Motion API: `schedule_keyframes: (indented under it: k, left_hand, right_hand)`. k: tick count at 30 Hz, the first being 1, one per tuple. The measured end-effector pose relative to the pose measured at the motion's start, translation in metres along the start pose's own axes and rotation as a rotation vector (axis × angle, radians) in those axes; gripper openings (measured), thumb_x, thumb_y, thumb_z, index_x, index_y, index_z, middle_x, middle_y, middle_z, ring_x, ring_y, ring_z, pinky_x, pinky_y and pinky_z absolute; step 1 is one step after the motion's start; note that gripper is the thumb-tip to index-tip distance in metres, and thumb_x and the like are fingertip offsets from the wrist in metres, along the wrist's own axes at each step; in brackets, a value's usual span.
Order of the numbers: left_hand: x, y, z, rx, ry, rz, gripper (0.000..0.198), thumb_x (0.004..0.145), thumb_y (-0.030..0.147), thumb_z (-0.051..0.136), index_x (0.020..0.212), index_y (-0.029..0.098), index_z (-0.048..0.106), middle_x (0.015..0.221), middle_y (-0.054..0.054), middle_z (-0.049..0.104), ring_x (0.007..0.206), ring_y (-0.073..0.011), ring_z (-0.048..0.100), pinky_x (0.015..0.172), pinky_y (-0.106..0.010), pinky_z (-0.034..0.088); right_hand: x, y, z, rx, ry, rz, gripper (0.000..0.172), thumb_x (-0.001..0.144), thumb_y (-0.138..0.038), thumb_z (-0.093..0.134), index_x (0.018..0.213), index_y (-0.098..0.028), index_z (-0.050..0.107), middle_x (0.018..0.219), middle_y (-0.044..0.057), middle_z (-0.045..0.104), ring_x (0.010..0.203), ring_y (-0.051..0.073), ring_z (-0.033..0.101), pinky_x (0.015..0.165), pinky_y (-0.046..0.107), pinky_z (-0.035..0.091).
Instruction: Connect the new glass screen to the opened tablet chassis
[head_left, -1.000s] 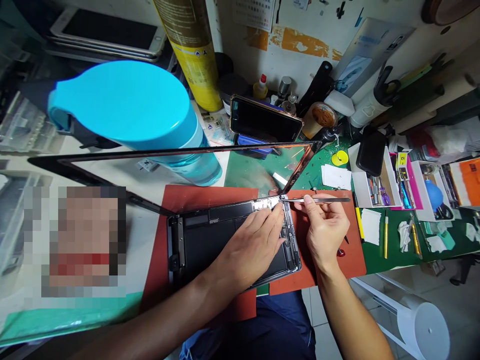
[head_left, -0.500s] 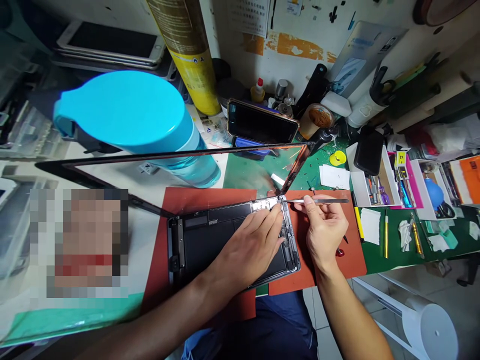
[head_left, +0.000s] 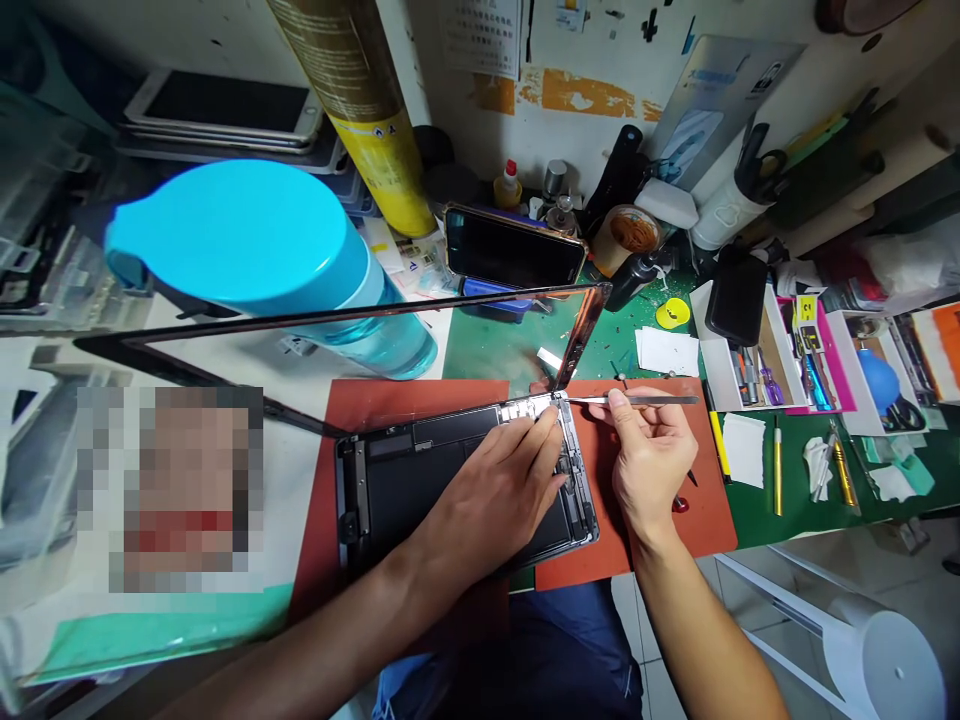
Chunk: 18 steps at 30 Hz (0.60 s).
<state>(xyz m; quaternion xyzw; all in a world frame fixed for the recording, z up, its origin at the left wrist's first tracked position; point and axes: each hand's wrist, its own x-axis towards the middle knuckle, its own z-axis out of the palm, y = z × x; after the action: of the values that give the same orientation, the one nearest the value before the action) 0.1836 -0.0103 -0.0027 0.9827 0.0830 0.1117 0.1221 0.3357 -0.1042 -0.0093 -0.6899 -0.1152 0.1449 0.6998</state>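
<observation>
An opened tablet [head_left: 397, 500] lies on red-brown mats [head_left: 322, 470], its dark inner parts facing up. Its clear, black-edged front panel [head_left: 517, 340] stands tilted up along the far edge. My left hand [head_left: 502, 480] rests palm down on the tablet's right part, fingers together, their tips near the top right corner; whether they press on a small part is hidden. Over the mat to the right, my right hand [head_left: 652, 450] pinches metal tweezers [head_left: 660, 400] lying nearly level. The tweezers' tips point left and meet the tablet's top right corner, by the foot of the raised panel.
A blue-lidded bottle [head_left: 247, 235] stands behind the panel, with a yellow can [head_left: 382, 170] and a propped phone [head_left: 514, 248] beyond. Tool boxes [head_left: 750, 370] sit at the right, with pens and paper on the green mat [head_left: 802, 500]. A white stool [head_left: 892, 650] stands below.
The camera view has shifted slightly. Both hands and the tweezers stay nearly in place, and the raised panel's top right corner appears a little further left.
</observation>
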Motion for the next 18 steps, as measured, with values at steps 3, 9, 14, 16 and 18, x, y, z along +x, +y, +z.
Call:
schedule_keyframes:
  k: [3,9,14,16,18]
  left_hand:
    - [0.001,0.001,0.001,0.01,-0.007,0.002,0.049,0.109,0.03,0.05,0.15,0.003,0.046,0.153,-0.021,0.059,0.137,-0.0332,0.058,0.115,-0.048,0.052]
    - [0.003,-0.001,0.004,-0.008,-0.019,-0.011,0.05,0.109,0.03,0.05,0.153,0.007,0.042,0.155,-0.021,0.058,0.139,-0.0346,0.058,0.114,-0.052,0.053]
    - [0.0,-0.002,-0.004,-0.035,0.048,0.024,0.044,0.107,0.025,0.052,0.147,0.007,0.047,0.145,-0.02,0.064,0.132,-0.0335,0.063,0.11,-0.051,0.057]
    - [-0.002,-0.002,-0.009,-0.013,0.081,0.062,0.034,0.106,0.018,0.052,0.138,0.007,0.053,0.133,-0.019,0.069,0.124,-0.0307,0.067,0.107,-0.047,0.059]
    - [-0.004,-0.004,-0.015,0.027,0.111,0.104,0.024,0.103,0.012,0.052,0.126,0.007,0.059,0.12,-0.016,0.073,0.112,-0.0286,0.07,0.102,-0.044,0.062]
  right_hand:
    - [0.0,0.001,-0.001,0.014,0.007,0.0,0.025,0.087,-0.034,0.088,0.095,-0.019,0.069,0.084,0.0,0.077,0.078,0.02,0.083,0.079,0.034,0.069]
    - [0.0,0.002,-0.003,0.047,0.004,-0.01,0.025,0.087,-0.033,0.088,0.097,-0.018,0.069,0.085,0.0,0.077,0.077,0.02,0.082,0.079,0.034,0.069]
    - [0.001,0.003,-0.004,0.059,0.019,-0.014,0.026,0.087,-0.033,0.088,0.096,-0.018,0.069,0.085,0.0,0.077,0.079,0.021,0.083,0.078,0.034,0.069]
    - [0.002,0.003,-0.005,0.055,0.026,-0.017,0.027,0.087,-0.034,0.088,0.096,-0.018,0.069,0.085,0.0,0.077,0.078,0.021,0.083,0.078,0.034,0.069]
    - [0.002,0.003,-0.006,0.057,0.028,-0.024,0.026,0.088,-0.035,0.086,0.097,-0.018,0.069,0.085,0.0,0.077,0.078,0.021,0.083,0.079,0.035,0.069]
